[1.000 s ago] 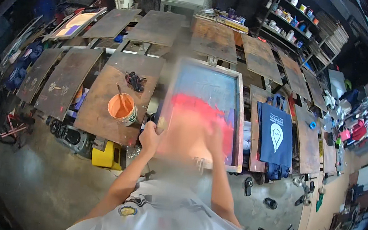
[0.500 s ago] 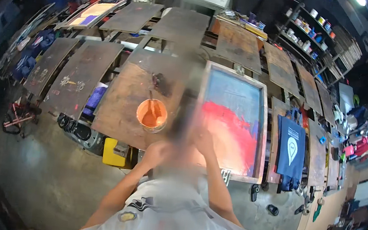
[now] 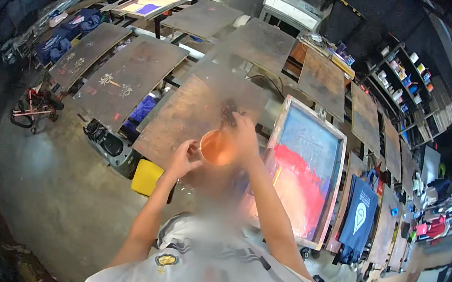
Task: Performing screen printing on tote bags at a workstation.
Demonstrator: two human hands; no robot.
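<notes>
A yellow box (image 3: 146, 177) sits low on the left. Next comes a brown board (image 3: 175, 118), with an orange tub (image 3: 202, 143) standing on it near the middle of the view. The left hand (image 3: 181, 160) is at the left side of the tub, its thumb and fingers spread apart in a curve. A dark lump (image 3: 229, 109) is just past the tub. The right hand (image 3: 245, 136) reaches over the tub's right side, close to the lump. It is blurry there, so I cannot tell if its fingers are pinching anything. Farther right, a wooden frame (image 3: 333, 196) lies tilted, with red and pink paint on its blue sheet. Then comes a blue bag (image 3: 351, 232) with a white shape.
</notes>
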